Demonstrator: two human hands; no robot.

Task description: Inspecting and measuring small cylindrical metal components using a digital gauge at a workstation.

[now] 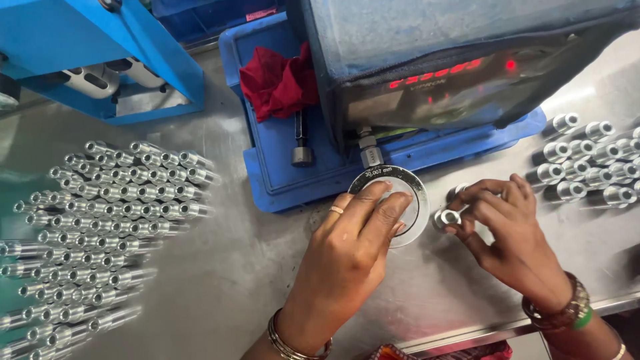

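ring gauge [407,190] flat on desk [233,267], my left hand [350,257] fingers spread on it; right hand [507,230] pinching a fitting [447,218] beside it.

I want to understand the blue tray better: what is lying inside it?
Inside the blue tray lie a crumpled red cloth and a dark metal pin with a round head. The covered machine hides the tray's right part, so anything there cannot be seen.

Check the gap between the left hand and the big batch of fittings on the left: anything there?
Head view: nothing. Between the left hand and the fittings there is only bare steel table.
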